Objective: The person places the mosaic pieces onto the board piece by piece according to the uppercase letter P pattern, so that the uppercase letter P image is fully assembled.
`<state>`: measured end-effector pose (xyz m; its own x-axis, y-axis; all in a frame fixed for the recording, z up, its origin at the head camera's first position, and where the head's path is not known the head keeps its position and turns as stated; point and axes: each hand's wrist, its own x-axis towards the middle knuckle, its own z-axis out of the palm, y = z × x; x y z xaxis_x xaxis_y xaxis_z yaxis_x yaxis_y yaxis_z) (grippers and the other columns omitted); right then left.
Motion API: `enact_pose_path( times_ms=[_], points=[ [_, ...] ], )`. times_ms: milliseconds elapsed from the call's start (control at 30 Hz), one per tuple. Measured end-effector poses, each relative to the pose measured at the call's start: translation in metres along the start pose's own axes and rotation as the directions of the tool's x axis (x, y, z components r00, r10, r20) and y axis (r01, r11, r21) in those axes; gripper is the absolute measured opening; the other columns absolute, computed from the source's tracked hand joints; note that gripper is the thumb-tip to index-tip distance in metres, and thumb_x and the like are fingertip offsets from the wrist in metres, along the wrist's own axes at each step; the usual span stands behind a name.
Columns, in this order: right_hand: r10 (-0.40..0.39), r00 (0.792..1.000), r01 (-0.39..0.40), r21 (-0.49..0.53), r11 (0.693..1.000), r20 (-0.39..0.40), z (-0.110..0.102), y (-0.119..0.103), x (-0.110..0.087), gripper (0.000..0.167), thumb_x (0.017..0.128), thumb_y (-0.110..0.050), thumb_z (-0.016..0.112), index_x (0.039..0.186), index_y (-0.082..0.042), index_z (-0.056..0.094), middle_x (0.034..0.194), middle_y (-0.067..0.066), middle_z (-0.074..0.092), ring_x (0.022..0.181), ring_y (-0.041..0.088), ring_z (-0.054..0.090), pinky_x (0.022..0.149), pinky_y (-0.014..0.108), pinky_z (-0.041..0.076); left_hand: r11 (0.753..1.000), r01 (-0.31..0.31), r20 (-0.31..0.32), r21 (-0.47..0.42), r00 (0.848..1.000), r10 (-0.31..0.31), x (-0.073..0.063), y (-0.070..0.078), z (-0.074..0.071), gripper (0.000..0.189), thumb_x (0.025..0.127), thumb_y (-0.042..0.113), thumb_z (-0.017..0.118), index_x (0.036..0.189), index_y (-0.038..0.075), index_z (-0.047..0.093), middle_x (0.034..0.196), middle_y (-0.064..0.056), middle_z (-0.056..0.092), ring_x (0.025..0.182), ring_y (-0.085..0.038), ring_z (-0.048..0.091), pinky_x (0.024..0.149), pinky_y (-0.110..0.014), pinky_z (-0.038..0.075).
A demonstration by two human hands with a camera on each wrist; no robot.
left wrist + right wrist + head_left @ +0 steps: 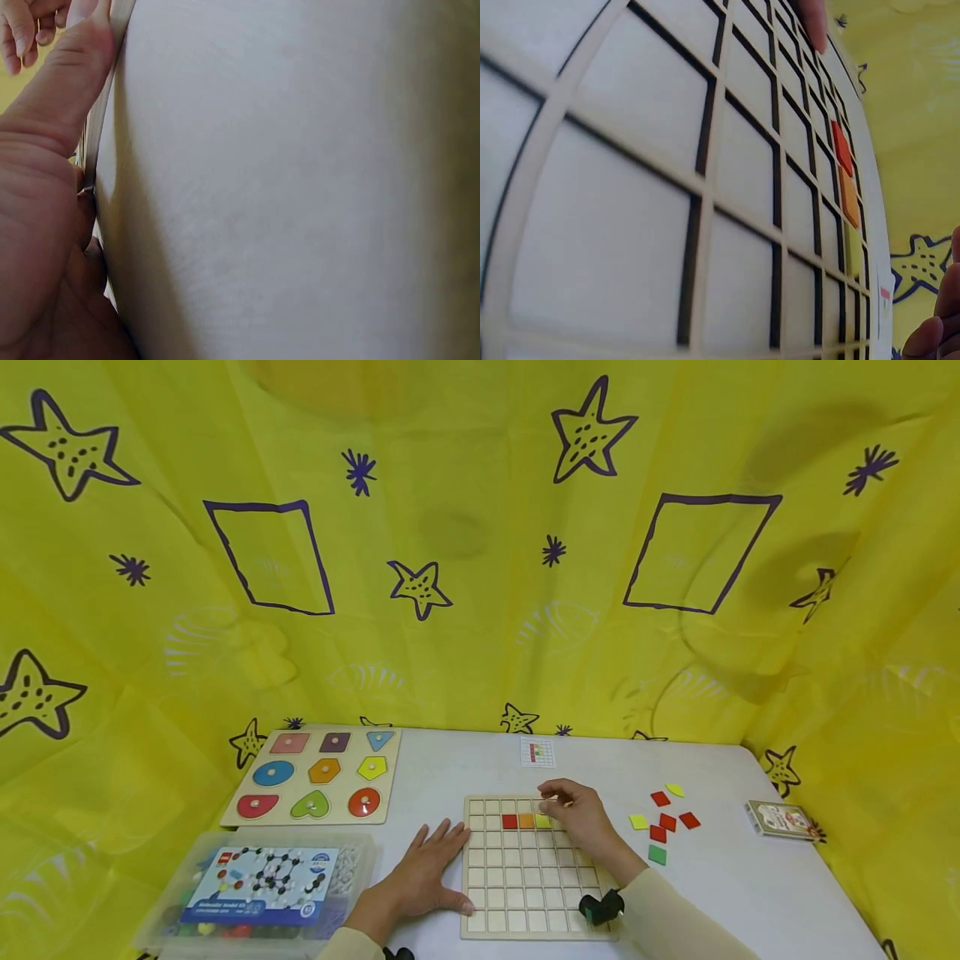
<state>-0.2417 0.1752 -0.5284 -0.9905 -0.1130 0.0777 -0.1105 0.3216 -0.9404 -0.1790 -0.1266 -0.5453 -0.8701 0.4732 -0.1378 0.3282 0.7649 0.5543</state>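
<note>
A wooden grid board (512, 877) lies on the table. In one of its upper rows a red tile (510, 822), an orange tile (527, 821) and a yellow tile (542, 821) sit side by side. My left hand (423, 877) has its fingers spread at the board's left edge, the thumb against the frame near the lower corner. Over the upper right of the board is my right hand (581, 818), thumb and fingers loosely bent close to the yellow tile, with nothing seen between them. The right wrist view shows its thumb (924, 339) beside the board.
Several loose red, yellow and green tiles, among them a green tile (657, 855), lie right of the board. A small printed grid card (537, 752) is behind it. Leftward are a shape puzzle (311, 774) and a molecular model kit box (258, 887). A card box (782, 820) lies far right.
</note>
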Motion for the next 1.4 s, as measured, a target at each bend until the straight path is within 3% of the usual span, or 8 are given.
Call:
enact_pose_path(
  times_ms=[367,600,733,867,1133,1300,1400],
  points=[
    [0.052,0.991,-0.072,-0.160,0.985,-0.127,-0.063,0.010,-0.017,0.027,0.098,-0.008,0.074,0.125,-0.002,0.073,0.118,0.013,0.074,0.100,0.017,0.056,0.080,0.020,0.050,1.000,0.011,0.004,-0.002,1.000,-0.011,0.000,0.002,-0.001,0.115,0.071,0.054,0.092,0.163,0.011,0.039,0.172,-0.008,0.036,0.163,-0.035,0.020,0.133,-0.060,0.007],
    [0.090,0.985,-0.118,-0.186,0.976,-0.150,-0.108,0.028,-0.036,0.034,0.099,-0.014,0.074,0.130,-0.001,0.070,0.122,0.016,0.071,0.095,0.009,0.054,0.073,0.021,0.053,1.000,0.009,0.003,0.004,1.000,-0.009,0.000,0.002,0.001,0.116,0.070,0.055,0.092,0.163,0.011,0.039,0.172,-0.008,0.035,0.163,-0.035,0.020,0.133,-0.061,0.007],
    [0.143,0.976,-0.180,-0.230,0.957,-0.166,-0.131,0.035,-0.046,0.037,0.101,-0.018,0.072,0.134,-0.001,0.068,0.129,0.019,0.069,0.101,0.015,0.054,0.072,0.017,0.055,1.000,0.013,0.005,0.002,1.000,-0.013,0.000,0.002,0.002,0.116,0.070,0.055,0.092,0.164,0.012,0.039,0.172,-0.007,0.035,0.163,-0.035,0.020,0.133,-0.060,0.007],
    [0.160,0.970,-0.210,-0.304,0.929,-0.182,-0.150,0.042,-0.054,0.038,0.102,-0.021,0.071,0.135,-0.002,0.067,0.134,0.021,0.067,0.113,0.023,0.055,0.078,0.010,0.048,1.000,0.020,0.006,-0.004,1.000,-0.020,0.001,0.001,0.002,0.116,0.071,0.055,0.092,0.164,0.012,0.039,0.172,-0.007,0.035,0.163,-0.035,0.020,0.133,-0.060,0.007],
    [0.244,0.962,-0.271,-0.315,0.910,-0.123,-0.164,0.051,-0.061,0.036,0.103,-0.016,0.067,0.136,-0.002,0.066,0.133,0.020,0.068,0.118,0.029,0.058,0.080,0.014,0.051,1.000,0.019,0.004,-0.008,1.000,-0.019,0.000,0.002,0.000,0.115,0.071,0.054,0.092,0.163,0.011,0.039,0.172,-0.008,0.035,0.163,-0.036,0.020,0.133,-0.060,0.006],
    [0.275,0.958,-0.287,-0.281,0.916,-0.083,-0.162,0.057,-0.060,0.033,0.102,-0.011,0.068,0.133,0.001,0.068,0.125,0.017,0.071,0.110,0.025,0.060,0.078,0.017,0.054,1.000,0.016,0.002,-0.009,1.000,-0.016,0.000,0.002,-0.001,0.115,0.071,0.054,0.092,0.163,0.011,0.039,0.172,-0.008,0.035,0.163,-0.036,0.020,0.133,-0.060,0.006],
    [0.262,0.962,-0.275,-0.324,0.905,-0.083,-0.161,0.060,-0.059,0.032,0.101,-0.012,0.069,0.130,0.001,0.069,0.121,0.015,0.072,0.105,0.023,0.061,0.077,0.018,0.054,1.000,0.016,0.004,-0.011,1.000,-0.016,0.000,0.002,0.000,0.115,0.071,0.054,0.092,0.163,0.011,0.039,0.172,-0.008,0.035,0.163,-0.035,0.020,0.134,-0.060,0.006]
  ],
)
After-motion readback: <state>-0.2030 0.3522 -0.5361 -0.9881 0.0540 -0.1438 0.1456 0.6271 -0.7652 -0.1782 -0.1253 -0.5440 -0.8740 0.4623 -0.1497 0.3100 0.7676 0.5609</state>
